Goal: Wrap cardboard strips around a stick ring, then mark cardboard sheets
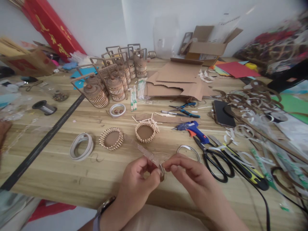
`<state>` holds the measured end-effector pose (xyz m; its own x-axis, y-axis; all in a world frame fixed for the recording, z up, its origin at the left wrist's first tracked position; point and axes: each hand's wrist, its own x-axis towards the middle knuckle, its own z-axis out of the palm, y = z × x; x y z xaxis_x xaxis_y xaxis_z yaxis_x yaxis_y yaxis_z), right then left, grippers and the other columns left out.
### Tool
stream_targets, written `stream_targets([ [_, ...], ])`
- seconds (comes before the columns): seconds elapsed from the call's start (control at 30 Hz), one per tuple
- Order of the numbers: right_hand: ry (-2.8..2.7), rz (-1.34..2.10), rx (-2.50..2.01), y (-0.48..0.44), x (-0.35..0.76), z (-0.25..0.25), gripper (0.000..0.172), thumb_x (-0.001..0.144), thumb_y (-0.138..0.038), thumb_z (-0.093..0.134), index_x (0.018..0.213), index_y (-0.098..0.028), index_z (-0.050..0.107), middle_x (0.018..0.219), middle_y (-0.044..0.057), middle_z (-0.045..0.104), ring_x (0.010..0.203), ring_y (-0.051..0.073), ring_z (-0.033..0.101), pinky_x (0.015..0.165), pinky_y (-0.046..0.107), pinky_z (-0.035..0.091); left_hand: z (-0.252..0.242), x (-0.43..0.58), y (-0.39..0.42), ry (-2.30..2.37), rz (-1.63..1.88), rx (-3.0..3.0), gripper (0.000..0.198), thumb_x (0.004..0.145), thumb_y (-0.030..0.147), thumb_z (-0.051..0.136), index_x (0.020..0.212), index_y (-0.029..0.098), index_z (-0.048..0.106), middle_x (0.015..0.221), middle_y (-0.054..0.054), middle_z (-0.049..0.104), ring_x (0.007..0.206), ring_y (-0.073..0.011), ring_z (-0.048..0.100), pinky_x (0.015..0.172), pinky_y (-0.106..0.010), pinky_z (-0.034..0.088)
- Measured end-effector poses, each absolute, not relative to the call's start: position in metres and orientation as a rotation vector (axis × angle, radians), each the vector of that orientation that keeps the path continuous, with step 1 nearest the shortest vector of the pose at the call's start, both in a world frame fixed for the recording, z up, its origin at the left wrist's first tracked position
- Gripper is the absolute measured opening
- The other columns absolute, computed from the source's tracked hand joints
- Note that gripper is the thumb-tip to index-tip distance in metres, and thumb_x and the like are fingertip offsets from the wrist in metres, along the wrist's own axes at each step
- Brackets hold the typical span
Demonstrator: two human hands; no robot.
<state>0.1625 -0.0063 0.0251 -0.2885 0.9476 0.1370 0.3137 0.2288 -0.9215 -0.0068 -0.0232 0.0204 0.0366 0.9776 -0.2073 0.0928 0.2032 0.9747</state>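
1. the widest open room is bare tabletop (96, 183) left of the left hand (141, 176), reaching to a flat black strip (48, 138).
2. ahead, two round stick-walled baskets, left (111, 138) and right (145, 131), leave a narrow gap between them.
3. a roll of white strip (81, 146) leaves only a slim lane beside the left basket.
4. beside the right hand (192, 173), a wire ring (198, 154) lies low; scissors (216, 162) and a yellow-black utility knife (250, 171) crowd the way beyond.
5. a blue glue gun (202, 134) bars the forward right.
6. farther back, handled lidded baskets (115, 86) stand tall, tightly grouped.
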Motion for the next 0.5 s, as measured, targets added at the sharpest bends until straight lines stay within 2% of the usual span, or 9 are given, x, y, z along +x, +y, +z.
stream_targets([
  [0.1,-1.736,1.064,-1.194,-0.007,0.162,0.023,0.013,0.088,-0.029,0.060,0.087,-0.023,0.072,0.077,0.000,0.071,0.070,0.015,0.066,0.063,0.026,0.050,0.020,-0.007,-0.020,1.255,1.008,1.033,0.014,0.070,0.031,0.060,0.067,0.017,0.062,0.058,0.001,0.060,0.054,-0.0108,0.052,0.052,-0.020,0.044],
  [0.17,-1.744,1.119,-1.201,-0.008,0.159,0.021,0.014,0.088,-0.029,0.060,0.079,-0.023,0.069,0.073,-0.001,0.069,0.069,0.015,0.065,0.065,0.025,0.049,0.021,-0.006,-0.018,1.208,1.029,0.983,0.013,0.070,0.030,0.059,0.065,0.018,0.059,0.057,0.002,0.057,0.055,-0.0108,0.052,0.053,-0.020,0.045],
  [0.3,-1.724,1.113,-1.281,-0.010,0.154,0.022,0.020,0.086,-0.027,0.057,0.067,-0.023,0.060,0.062,-0.004,0.063,0.059,0.012,0.058,0.059,0.023,0.045,0.020,-0.006,-0.018,1.181,1.045,0.997,0.012,0.071,0.030,0.061,0.068,0.018,0.060,0.062,0.002,0.059,0.060,-0.0116,0.054,0.058,-0.020,0.047],
  [0.4,-1.768,0.993,-1.292,-0.011,0.151,0.024,0.018,0.082,-0.024,0.056,0.064,-0.023,0.058,0.060,-0.004,0.060,0.056,0.012,0.054,0.059,0.024,0.043,0.018,-0.007,-0.020,1.262,1.060,1.052,0.022,0.076,0.036,0.064,0.064,0.019,0.057,0.059,0.002,0.057,0.057,-0.0112,0.052,0.054,-0.019,0.044],
  [0.5,-1.786,0.978,-1.267,-0.012,0.150,0.026,0.017,0.080,-0.021,0.056,0.063,-0.023,0.058,0.060,-0.004,0.060,0.058,0.012,0.055,0.060,0.025,0.042,0.017,-0.007,-0.020,1.354,1.079,1.107,0.033,0.086,0.041,0.058,0.061,0.020,0.054,0.057,0.002,0.056,0.056,-0.0121,0.053,0.054,-0.020,0.044],
])
